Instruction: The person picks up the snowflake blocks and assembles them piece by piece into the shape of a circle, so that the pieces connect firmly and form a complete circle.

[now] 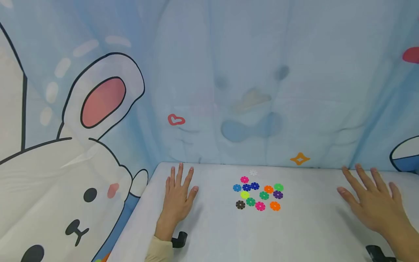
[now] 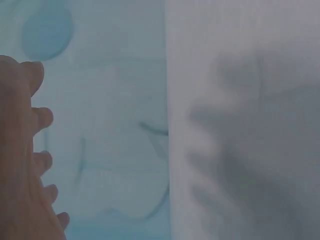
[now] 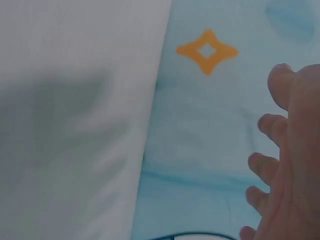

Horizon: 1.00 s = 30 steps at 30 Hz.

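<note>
Several small notched plastic discs lie loosely grouped on the white table, among them a yellow disc [image 1: 244, 195], a black disc [image 1: 240, 205], a purple disc [image 1: 278, 194] and a white disc [image 1: 253, 172] near the far edge. To the left of the group, my left hand [image 1: 178, 200] is held palm down over the table, fingers straight and spread. My right hand [image 1: 376, 202] has the same spread pose, farther off on the right side. Both hold nothing, and their shadows fall apart from them on the tabletop. Each wrist view shows its hand's fingers from the side.
The white table [image 1: 209, 233] ends at a light blue printed curtain [image 1: 196, 72] hanging behind it. A cartoon rabbit print [image 1: 49, 203] covers the cloth on the left. Black wrist mounts [image 1: 179, 240] sit at both wrists.
</note>
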Tool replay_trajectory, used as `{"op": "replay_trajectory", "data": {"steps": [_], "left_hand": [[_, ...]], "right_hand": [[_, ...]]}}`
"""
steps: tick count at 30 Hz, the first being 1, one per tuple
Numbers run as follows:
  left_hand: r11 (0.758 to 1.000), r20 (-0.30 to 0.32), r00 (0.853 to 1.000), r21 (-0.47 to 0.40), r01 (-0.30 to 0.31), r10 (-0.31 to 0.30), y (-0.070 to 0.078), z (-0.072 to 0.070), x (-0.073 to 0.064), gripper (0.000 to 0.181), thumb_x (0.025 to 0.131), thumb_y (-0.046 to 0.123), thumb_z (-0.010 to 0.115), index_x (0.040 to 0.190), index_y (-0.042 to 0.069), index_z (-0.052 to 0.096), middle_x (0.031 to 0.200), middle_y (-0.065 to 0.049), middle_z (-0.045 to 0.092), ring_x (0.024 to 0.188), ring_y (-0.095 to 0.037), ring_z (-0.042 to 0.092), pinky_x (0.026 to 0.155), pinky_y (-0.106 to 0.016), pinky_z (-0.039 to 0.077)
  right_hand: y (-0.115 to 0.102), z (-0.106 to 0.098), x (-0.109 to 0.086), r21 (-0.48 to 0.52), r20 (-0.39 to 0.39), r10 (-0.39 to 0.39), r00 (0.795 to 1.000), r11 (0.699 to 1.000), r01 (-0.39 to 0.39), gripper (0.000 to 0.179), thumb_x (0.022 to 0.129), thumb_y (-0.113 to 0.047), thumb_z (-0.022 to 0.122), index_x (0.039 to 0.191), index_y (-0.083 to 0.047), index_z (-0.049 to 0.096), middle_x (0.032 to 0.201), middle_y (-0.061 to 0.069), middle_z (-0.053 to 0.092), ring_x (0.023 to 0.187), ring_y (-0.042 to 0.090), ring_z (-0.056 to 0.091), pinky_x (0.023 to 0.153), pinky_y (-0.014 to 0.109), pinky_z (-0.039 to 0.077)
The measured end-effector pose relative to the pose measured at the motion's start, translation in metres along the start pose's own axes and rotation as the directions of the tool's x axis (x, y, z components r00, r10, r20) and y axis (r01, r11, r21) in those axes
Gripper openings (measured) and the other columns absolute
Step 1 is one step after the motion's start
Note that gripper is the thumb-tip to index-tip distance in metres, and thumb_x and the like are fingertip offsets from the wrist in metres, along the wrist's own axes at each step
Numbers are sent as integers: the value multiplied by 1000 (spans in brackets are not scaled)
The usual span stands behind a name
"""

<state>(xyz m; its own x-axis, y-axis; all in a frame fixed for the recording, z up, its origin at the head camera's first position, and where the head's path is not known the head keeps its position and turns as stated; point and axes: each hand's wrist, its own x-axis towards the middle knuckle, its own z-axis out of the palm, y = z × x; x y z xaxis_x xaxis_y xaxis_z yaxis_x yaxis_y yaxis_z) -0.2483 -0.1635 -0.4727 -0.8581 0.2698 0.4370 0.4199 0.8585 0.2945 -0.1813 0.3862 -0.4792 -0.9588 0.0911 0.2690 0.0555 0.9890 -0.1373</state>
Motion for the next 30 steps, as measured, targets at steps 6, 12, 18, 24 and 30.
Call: {"op": "replay_trajectory", "data": {"steps": [6, 12, 18, 24, 30], "left_hand": [[999, 164, 986, -36, -17, 23, 16, 21, 0, 63, 111, 43, 48, 165, 11, 37, 175, -25, 16, 161, -54, 9, 126, -74, 22], [998, 252, 966, -43, -44, 54, 54, 52, 12, 48, 109, 36, 58, 147, 6, 59, 157, -22, 49, 148, -39, 43, 122, -54, 43], [996, 346, 937, -80, -27, 53, 89, 79, 27, 25, 103, 28, 72, 122, 12, 70, 106, 0, 59, 97, -12, 50, 80, -24, 52], [993, 417, 909, -102, 65, -17, 104, 85, 41, 21, 88, 14, 87, 98, 13, 69, 88, 4, 56, 80, -10, 48, 66, -23, 45], [971, 498, 864, -163, 174, -72, 111, 84, 47, 30, 80, 12, 93, 87, 13, 63, 75, 5, 59, 68, -12, 50, 60, -23, 42]], "right_hand": [[-41, 18, 4, 95, 69, -158, 985, 984, 151, 77, 109, -55, 49, 169, -12, 24, 170, 35, 19, 153, 64, 14, 109, 90, 22], [-107, 27, 11, 250, 166, -272, 948, 941, 227, 65, 96, -46, 76, 148, -9, 60, 148, 32, 51, 125, 53, 55, 97, 73, 54], [-158, 37, 22, 375, 204, -326, 923, 897, 234, 40, 91, -33, 84, 123, -13, 73, 112, 8, 62, 98, 21, 63, 83, 45, 65], [-189, 53, 30, 367, 210, -256, 944, 915, 166, 27, 88, -32, 86, 104, -13, 75, 90, -1, 64, 81, 15, 59, 67, 34, 57], [-201, 60, 26, 388, 240, -158, 958, 920, 55, 27, 85, -29, 90, 96, -12, 72, 78, -3, 60, 68, 14, 53, 56, 29, 46]]}}
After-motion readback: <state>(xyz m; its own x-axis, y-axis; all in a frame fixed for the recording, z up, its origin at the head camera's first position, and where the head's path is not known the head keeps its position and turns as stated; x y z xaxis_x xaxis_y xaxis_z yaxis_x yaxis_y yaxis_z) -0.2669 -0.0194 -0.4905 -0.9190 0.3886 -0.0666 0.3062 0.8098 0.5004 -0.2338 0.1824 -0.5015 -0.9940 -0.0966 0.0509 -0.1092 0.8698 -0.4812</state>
